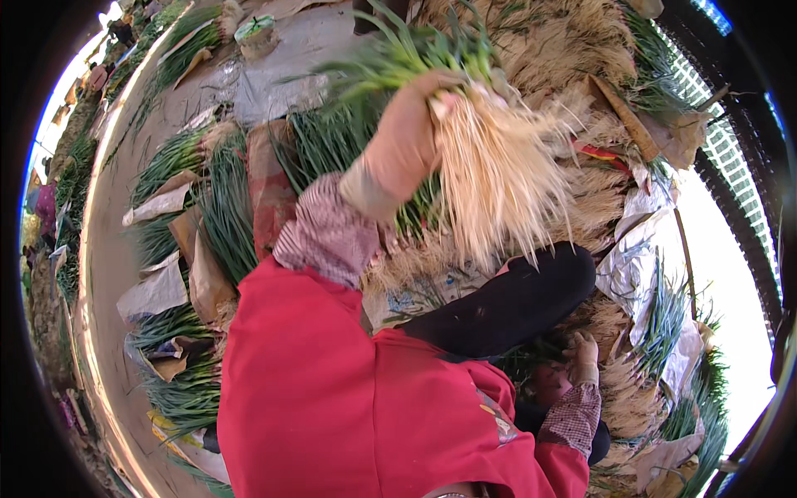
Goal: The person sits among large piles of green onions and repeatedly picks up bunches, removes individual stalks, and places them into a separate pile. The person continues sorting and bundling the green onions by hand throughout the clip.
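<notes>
Raised out in front, my left hand point(403, 140) grips a bunch of green onion plants point(498, 168) around the bulbs. Green leaves fan out to the upper left, and long pale roots hang towards my bent knee point(554, 274) in dark cloth; leaf tips and hand look blurred. Below the bunch lies a row of green onions point(330, 140), leaves away from me, roots partly hidden by my arm. Low on the right, my right hand point(584, 358) is beside a root pile point(629, 380), near dark green leaves. What its fingers touch is too shaded to tell.
Paper-wrapped onion bundles point(218, 199) line the left side. A large heap of pale roots point(560, 46) is at the upper right. White plastic sheeting point(641, 230) and more bundles lie right. A tied container point(257, 37) stands on the sheet-covered floor point(299, 50) at the back.
</notes>
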